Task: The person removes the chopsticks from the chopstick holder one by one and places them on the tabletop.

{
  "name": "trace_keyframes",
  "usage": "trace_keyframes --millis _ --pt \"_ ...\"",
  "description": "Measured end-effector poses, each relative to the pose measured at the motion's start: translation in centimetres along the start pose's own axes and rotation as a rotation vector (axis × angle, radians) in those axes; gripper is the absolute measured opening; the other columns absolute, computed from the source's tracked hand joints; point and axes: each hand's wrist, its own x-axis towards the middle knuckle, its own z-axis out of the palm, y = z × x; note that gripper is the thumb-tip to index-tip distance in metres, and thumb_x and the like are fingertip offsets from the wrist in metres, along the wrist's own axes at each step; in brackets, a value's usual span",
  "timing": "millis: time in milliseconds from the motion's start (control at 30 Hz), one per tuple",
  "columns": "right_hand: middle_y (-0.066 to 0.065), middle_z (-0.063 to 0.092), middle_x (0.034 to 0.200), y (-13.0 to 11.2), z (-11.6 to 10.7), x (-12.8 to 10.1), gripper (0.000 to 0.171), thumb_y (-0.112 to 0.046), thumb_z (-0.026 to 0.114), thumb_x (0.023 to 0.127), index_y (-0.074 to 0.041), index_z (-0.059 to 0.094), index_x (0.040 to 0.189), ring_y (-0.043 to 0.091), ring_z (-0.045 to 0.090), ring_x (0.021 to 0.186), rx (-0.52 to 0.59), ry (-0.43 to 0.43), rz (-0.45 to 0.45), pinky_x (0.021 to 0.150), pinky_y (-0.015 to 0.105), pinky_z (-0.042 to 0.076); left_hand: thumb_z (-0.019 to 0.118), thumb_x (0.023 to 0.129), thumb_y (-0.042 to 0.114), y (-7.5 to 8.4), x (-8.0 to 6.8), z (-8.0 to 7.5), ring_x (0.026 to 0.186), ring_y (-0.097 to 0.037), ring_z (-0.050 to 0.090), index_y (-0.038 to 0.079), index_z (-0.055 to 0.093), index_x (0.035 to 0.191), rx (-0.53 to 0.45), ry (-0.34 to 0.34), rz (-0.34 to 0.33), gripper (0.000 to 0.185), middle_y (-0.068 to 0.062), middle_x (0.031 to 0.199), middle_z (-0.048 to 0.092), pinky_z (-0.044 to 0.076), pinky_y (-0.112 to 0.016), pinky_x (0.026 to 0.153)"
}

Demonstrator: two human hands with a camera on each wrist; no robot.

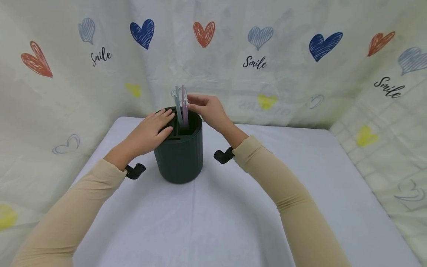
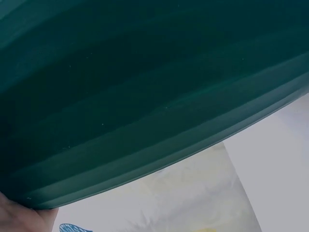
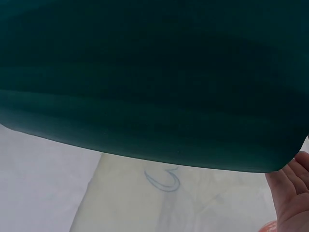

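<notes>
A dark green ribbed container (image 1: 179, 161) with dividers inside its top stands upright near the back of the table. Several thin sticks, pale blue (image 1: 178, 111) and pink (image 1: 185, 113), lean in it and poke above the rim. Across the left part of the rim rests my left hand (image 1: 150, 131), fingers extended. My right hand (image 1: 210, 111) is raised over the right rim, its thumb and fingers apart beside the pink sticks; whether they touch is unclear. Both wrist views are mostly filled by the container's wall (image 2: 154, 96), with part of the right hand (image 3: 292, 193) at one edge.
A white cloth covers the table (image 1: 200, 222). Behind and at the sides hangs a pale curtain (image 1: 227, 74) printed with hearts and the word Smile. A black wrist mount (image 1: 135, 171) sits at the left cuff and another (image 1: 222, 155) at the right cuff.
</notes>
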Motion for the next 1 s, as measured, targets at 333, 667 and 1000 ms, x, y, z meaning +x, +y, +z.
trace_keyframes --millis 333,667,1000 --pt "0.007 0.067 0.133 -0.5 0.8 0.7 0.035 -0.019 0.063 0.098 -0.012 0.067 0.132 0.018 0.06 0.127 0.067 0.025 -0.005 0.105 0.033 0.053 0.033 0.108 0.036 0.0 -0.2 0.0 0.156 -0.035 0.012 0.007 0.025 0.158 -0.005 -0.006 0.006 0.058 -0.013 0.166 0.02 0.007 -0.056 0.127" --pt "0.011 0.071 0.125 -0.7 1.1 1.2 0.03 -0.019 0.064 0.097 -0.007 0.072 0.124 0.019 0.067 0.116 0.108 0.071 0.038 0.099 0.032 0.056 0.034 0.108 0.035 0.0 -0.2 0.0 0.156 -0.034 0.012 0.007 0.026 0.158 -0.011 0.016 0.007 0.058 -0.012 0.166 0.021 0.008 -0.054 0.127" --pt "0.018 0.073 0.115 -1.0 1.6 1.3 0.027 -0.016 0.066 0.096 0.001 0.073 0.116 0.023 0.073 0.104 0.226 0.092 0.045 0.091 0.028 0.059 0.034 0.108 0.035 0.0 -0.3 0.2 0.156 -0.034 0.012 0.007 0.026 0.158 -0.023 0.021 0.013 0.058 -0.012 0.166 0.02 0.008 -0.054 0.127"
